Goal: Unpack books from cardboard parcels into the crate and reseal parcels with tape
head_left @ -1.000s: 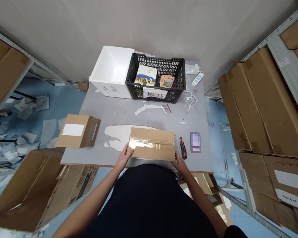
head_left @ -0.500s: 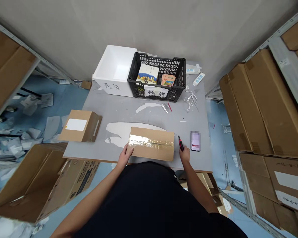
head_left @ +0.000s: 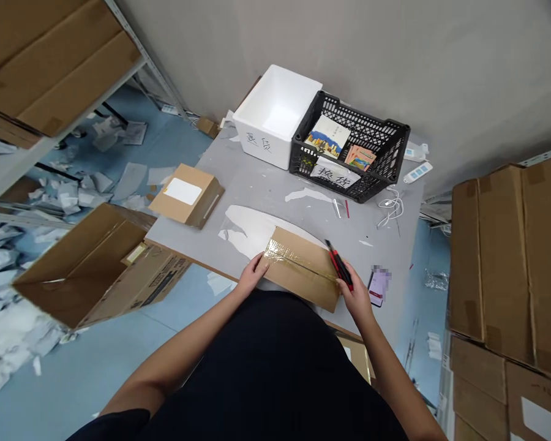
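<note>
Right hand [head_left: 356, 294] grips utility knife [head_left: 340, 266], its blade [head_left: 329, 246] hard to see

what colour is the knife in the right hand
The utility knife is red and black; head view.

Grey wall [head_left: 371, 55], blue floor [head_left: 87, 380] littered with paper scraps [head_left: 85, 196], metal shelving [head_left: 64, 128]

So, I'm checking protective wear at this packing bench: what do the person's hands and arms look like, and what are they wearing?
Neither the left hand nor the right hand wears a glove, and neither wrist shows a watch or band. The forearms are bare. The person wears a very dark top, and a dark sleeve shows at the lower left.
</note>
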`<action>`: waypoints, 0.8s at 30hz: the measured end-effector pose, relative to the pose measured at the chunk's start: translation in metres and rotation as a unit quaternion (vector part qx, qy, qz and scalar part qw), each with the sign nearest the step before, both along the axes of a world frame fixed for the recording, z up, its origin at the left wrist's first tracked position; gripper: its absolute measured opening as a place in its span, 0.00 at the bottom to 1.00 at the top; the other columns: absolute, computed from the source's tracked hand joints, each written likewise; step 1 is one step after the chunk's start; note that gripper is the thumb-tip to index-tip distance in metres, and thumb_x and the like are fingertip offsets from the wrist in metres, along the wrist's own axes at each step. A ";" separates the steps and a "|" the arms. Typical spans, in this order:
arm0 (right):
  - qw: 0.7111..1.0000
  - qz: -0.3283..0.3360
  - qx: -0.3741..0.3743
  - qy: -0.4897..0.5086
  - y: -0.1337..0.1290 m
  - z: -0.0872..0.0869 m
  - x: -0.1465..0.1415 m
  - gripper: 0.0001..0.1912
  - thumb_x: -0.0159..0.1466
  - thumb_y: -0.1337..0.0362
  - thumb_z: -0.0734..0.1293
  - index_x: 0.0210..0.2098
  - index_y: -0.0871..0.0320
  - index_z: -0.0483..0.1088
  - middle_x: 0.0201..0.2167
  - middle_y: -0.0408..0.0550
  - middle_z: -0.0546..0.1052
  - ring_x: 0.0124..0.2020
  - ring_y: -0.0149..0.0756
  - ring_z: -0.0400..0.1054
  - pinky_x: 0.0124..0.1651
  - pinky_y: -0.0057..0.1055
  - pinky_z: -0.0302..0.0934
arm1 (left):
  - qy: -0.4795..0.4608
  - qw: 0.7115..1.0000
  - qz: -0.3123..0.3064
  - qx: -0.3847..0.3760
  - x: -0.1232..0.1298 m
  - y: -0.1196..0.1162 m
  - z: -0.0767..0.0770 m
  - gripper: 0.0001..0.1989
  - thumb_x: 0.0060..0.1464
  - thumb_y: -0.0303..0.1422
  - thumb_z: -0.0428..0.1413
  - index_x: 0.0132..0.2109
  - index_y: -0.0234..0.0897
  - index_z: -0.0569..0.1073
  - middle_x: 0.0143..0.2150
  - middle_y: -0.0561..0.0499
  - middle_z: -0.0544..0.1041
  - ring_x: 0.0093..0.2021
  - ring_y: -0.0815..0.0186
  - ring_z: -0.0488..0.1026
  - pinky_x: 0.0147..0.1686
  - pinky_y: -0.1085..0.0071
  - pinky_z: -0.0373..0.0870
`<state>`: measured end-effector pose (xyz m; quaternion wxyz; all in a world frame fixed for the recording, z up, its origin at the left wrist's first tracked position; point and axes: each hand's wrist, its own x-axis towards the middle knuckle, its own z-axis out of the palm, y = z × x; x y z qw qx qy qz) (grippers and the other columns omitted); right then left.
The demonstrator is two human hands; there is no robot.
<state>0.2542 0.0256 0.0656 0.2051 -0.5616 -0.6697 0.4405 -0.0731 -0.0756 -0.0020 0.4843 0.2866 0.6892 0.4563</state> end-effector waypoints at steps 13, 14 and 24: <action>0.876 0.429 0.115 -0.189 0.031 0.021 -0.113 0.31 0.67 0.70 0.55 0.67 0.42 0.56 0.53 0.48 0.73 0.47 0.42 0.68 0.45 0.33 0.62 | -0.046 0.999 0.004 0.017 -0.006 -0.008 -0.025 0.33 0.52 0.49 0.58 0.60 0.36 0.68 0.62 0.42 0.70 0.61 0.54 0.68 0.62 0.57 0.62; 0.867 0.439 0.117 -0.203 0.032 0.022 -0.116 0.31 0.68 0.70 0.55 0.68 0.42 0.55 0.53 0.48 0.73 0.47 0.42 0.68 0.45 0.33 0.62 | -0.043 0.999 0.001 0.015 -0.006 -0.008 -0.026 0.33 0.52 0.49 0.58 0.60 0.36 0.68 0.62 0.42 0.70 0.61 0.54 0.68 0.62 0.56 0.62; 0.835 0.469 0.122 -0.259 0.034 0.025 -0.123 0.34 0.67 0.73 0.54 0.69 0.41 0.52 0.53 0.50 0.73 0.49 0.43 0.67 0.47 0.34 0.61 | -0.015 1.000 -0.013 0.015 -0.010 -0.007 -0.026 0.30 0.54 0.48 0.57 0.60 0.38 0.69 0.61 0.44 0.72 0.60 0.54 0.69 0.61 0.57 0.63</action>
